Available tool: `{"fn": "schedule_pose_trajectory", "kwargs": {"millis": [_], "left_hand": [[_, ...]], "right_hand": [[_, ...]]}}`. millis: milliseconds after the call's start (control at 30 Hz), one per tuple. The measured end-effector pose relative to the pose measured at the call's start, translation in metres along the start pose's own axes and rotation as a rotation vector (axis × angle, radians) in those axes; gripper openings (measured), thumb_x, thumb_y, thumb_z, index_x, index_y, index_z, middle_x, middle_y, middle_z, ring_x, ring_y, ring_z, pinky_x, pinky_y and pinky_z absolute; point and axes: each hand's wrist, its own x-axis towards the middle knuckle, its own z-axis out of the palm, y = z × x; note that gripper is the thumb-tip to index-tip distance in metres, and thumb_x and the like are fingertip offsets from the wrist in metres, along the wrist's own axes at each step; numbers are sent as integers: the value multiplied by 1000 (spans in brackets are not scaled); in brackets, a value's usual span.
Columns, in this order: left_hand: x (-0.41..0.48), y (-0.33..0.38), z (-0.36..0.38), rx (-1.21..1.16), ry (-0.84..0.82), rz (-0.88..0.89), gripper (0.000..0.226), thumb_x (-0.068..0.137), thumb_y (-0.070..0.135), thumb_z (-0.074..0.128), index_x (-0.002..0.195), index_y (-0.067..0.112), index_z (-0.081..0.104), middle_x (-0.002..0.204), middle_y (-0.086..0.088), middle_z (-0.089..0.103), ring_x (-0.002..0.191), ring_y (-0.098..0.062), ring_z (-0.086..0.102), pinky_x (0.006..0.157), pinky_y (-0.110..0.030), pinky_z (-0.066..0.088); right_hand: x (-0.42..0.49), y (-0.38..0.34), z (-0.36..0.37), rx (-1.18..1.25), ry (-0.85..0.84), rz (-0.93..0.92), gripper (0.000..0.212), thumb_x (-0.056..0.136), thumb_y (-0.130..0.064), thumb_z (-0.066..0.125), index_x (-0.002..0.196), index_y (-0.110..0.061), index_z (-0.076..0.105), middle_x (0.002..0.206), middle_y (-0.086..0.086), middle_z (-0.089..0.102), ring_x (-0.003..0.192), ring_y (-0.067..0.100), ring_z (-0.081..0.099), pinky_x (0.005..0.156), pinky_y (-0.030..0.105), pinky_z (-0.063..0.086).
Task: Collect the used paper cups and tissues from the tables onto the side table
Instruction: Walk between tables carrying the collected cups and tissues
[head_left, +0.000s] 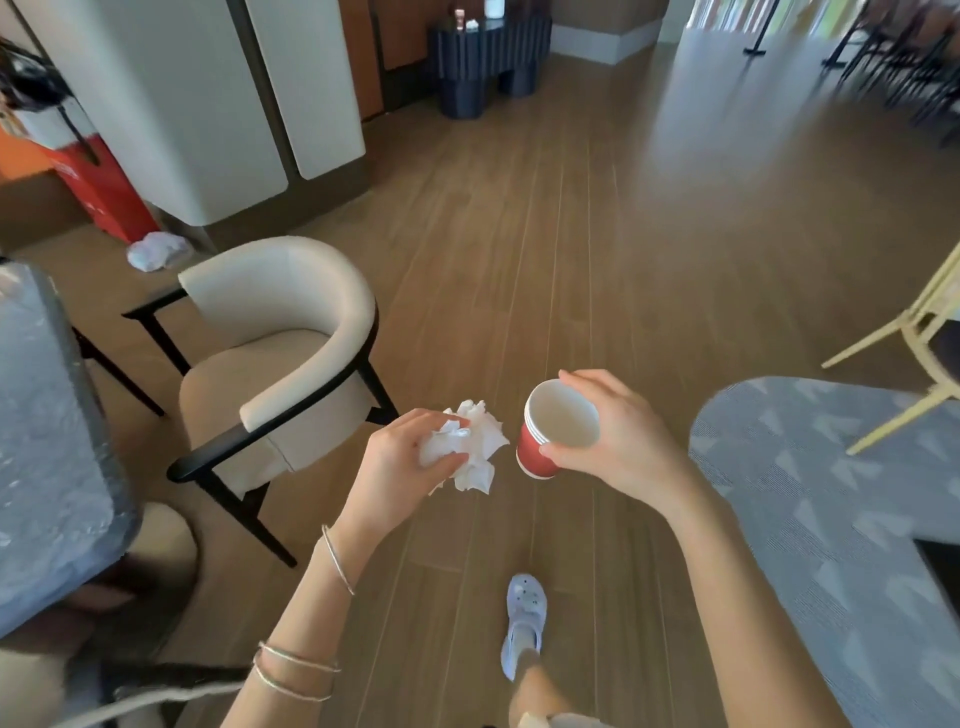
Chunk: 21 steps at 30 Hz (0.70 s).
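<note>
Wooden floor (519, 234) stretches ahead. Left hand (400, 467) is clenched around crumpled tissues (475, 447); right hand (618, 441) grips stacked red paper cups (545, 441), tilted leftward. Far ahead stands a dark side table (488, 52). Loose tissue edges could drop while walking.

Bright daylight glares upper right; edges blurred.

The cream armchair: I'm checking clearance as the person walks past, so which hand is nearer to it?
Left. The left hand, clutching crumpled tissues, is just right of the cream armchair; the right hand, holding stacked red paper cups, is farther right.
</note>
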Motion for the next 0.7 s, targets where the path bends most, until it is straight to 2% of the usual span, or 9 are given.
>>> {"fn": "schedule_pose_trajectory", "kwargs": {"millis": [267,433,567,700], "left_hand": [[190,0,35,-46,37,-5,25,72,11,76,93,22,69,88,9,62,68,-4,57,56,-6,40],[275,-19,58,-19,62,-40,27,71,11,77,93,25,69,87,12,61,69,-7,56,57,-9,41],[345,-38,75,-35,40,-39,28,71,10,77,94,25,69,86,13,61,71,-6,56,57,-10,42],[423,-61,88,-49,9,-2,27,72,10,77,94,23,69,84,14,60,70,0,55,58,-6,39]], "right_hand": [[189,52,-67,-18,-11,-47,79,69,-41,73,138,-24,37,136,-18,36,116,2,38,86,19,29],[278,86,-88,-3,-18,-47,79,69,-41,73,137,-25,38,134,-19,37,111,-1,38,86,18,30],[342,114,-93,-19,-35,-31,79,70,-39,74,138,-23,37,135,-18,37,117,5,40,87,19,30],[417,138,-93,-38,-22,-18,80,69,-40,74,138,-23,37,135,-17,37,116,3,39,86,20,31]]}}
